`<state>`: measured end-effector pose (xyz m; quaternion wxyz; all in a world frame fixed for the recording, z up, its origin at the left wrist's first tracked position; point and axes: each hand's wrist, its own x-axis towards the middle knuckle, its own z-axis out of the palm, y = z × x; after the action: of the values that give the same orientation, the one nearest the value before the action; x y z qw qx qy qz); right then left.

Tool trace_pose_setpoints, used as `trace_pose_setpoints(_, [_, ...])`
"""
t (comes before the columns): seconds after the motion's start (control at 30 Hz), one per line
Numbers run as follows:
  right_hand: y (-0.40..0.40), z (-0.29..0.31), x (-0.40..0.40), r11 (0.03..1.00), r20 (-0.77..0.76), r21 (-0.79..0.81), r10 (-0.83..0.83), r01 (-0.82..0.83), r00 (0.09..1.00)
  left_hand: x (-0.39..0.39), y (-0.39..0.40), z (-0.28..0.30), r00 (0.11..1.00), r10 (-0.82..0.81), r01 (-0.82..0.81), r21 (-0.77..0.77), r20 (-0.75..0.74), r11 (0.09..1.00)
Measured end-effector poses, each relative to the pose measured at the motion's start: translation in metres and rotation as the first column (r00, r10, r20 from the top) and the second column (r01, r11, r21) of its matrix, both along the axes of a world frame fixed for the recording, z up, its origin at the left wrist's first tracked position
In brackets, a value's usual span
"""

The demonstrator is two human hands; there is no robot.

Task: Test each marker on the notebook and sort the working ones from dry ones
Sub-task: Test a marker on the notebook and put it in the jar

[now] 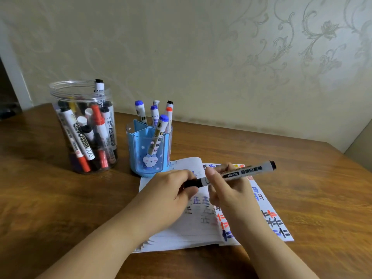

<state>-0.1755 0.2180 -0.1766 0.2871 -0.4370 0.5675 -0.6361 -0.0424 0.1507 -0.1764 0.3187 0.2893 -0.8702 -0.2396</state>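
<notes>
Above the open notebook (193, 226) I hold a white marker (249, 171) with black ends, lying nearly level. My right hand (227, 188) grips its barrel. My left hand (171, 190) pinches the black cap (192, 183) at its left end; the cap still meets the barrel. The notebook pages carry black, blue and red test marks. A clear plastic jar (80, 93) at the left holds several markers. A blue pen holder (141, 150) behind the notebook holds several more, mostly blue-capped.
Everything rests on a brown wooden table (312, 198) set against a patterned wall. The table's right edge lies close to the notebook's right side. A doorway shows at the far left.
</notes>
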Motion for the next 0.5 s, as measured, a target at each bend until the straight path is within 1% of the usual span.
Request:
trace_pose_setpoints(0.07, [0.003,0.007,-0.002,0.998,0.079,-0.043,-0.033,0.037,0.996,0.004,-0.004,0.004,0.996,0.089,-0.088,0.016,-0.020,0.996])
trace_pose_setpoints(0.1, [0.005,0.009,-0.005,0.997,0.115,-0.057,-0.054,0.061,0.992,0.007,-0.006,0.007,0.994,0.104,-0.104,0.012,-0.013,0.994])
trace_pose_setpoints(0.2, [0.007,0.018,-0.009,0.996,0.112,-0.034,-0.080,0.084,0.990,0.015,-0.011,0.016,0.990,0.137,-0.134,-0.073,0.037,0.988])
trace_pose_setpoints(0.27, [0.006,0.028,-0.009,0.992,0.098,-0.053,-0.105,0.110,0.990,0.028,-0.019,0.021,0.968,0.250,-0.247,-0.156,-0.002,0.956])
trace_pose_setpoints(0.33, [0.001,0.042,-0.007,0.983,0.046,-0.118,-0.133,0.137,0.990,0.046,-0.030,0.025,0.927,0.372,-0.371,-0.242,-0.044,0.896])
trace_pose_setpoints(0.37, [-0.004,0.049,-0.004,0.978,0.001,-0.156,-0.143,0.142,0.990,0.054,-0.036,0.025,0.907,0.419,-0.412,-0.272,-0.033,0.870])
trace_pose_setpoints(0.43, [-0.016,0.062,0.004,0.969,-0.104,-0.220,-0.139,0.113,0.985,0.066,-0.047,0.024,0.889,0.456,-0.427,-0.301,0.030,0.853])
trace_pose_setpoints(0.5, [-0.031,0.072,0.014,0.963,-0.217,-0.253,-0.145,0.087,0.965,0.068,-0.051,0.025,0.896,0.435,-0.391,-0.304,0.091,0.869])
